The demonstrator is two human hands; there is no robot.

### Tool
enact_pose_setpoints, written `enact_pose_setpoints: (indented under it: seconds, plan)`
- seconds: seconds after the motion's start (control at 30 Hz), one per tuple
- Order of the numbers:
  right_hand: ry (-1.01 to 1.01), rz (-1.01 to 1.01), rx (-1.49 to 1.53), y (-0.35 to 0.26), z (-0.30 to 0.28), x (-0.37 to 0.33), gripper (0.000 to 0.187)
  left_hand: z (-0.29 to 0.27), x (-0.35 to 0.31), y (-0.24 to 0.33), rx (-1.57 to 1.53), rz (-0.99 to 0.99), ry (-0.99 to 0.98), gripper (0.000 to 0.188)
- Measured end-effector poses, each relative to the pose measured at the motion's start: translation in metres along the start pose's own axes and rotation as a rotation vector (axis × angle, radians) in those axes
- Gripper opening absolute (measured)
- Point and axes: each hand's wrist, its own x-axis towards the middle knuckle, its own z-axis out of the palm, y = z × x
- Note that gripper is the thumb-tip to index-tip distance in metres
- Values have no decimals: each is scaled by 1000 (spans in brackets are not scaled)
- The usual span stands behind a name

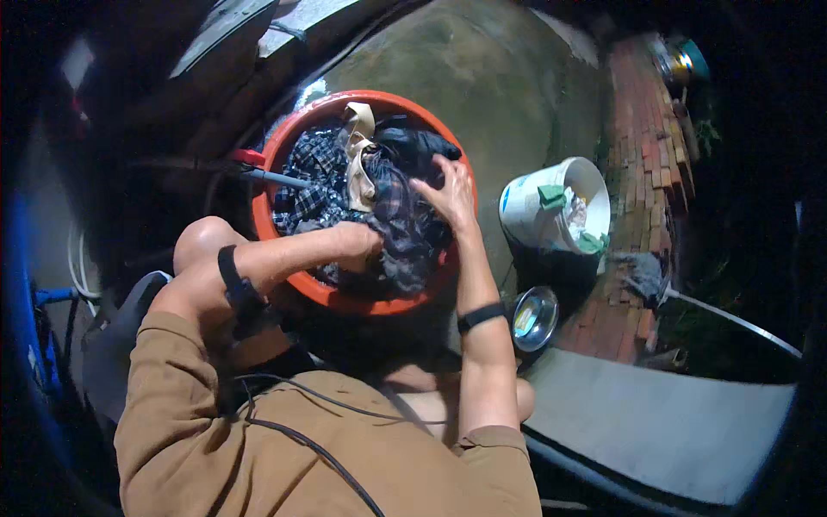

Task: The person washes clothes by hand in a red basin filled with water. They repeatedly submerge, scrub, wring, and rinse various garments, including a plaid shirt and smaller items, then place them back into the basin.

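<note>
An orange-red tub (362, 303) in front of me holds a heap of wet clothes. Dark plaid cloth (312, 165) lies at its left, and a cream strip of fabric (360, 172) runs down the middle. My left hand (360, 243) reaches into the dark cloth (405, 250) at the tub's near side; its fingers are hidden there. Over the right part of the heap, my right hand (450, 194) is open, thumb and fingers apart, close to a dark garment (418, 146). Whether its fingertips touch the cloth I cannot tell.
A grey pipe (280, 178) with a red handle (250, 157) juts over the tub's left rim. To the right are a tipped white bucket (527, 211) holding green and white items, a metal bowl (536, 317), a brush-like head (637, 276) on a pole, and a brick strip (637, 155).
</note>
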Motion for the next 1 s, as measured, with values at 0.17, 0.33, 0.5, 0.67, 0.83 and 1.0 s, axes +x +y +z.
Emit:
enact_pose_setpoints:
  seconds: [0.17,0.33,0.5,0.67,0.83,1.0]
  plan:
    - [-181,230,-314,-32,49,74,114,-3,-1,-4,120,-45,15,23]
    - [-45,69,-400,-30,67,87,72,-39,8,-20,138,-196,289,19]
    - [59,-188,-367,-23,62,24,23,-63,13,-40,-188,-285,906,28]
    - [153,-436,-357,-35,44,-88,23,-54,16,-37,-451,-376,887,65]
    - [167,-516,-269,-58,20,-157,32,-18,16,-16,-174,-262,575,78]
    - [80,-563,-57,-61,-5,-186,26,-13,3,-12,-213,21,544,46]
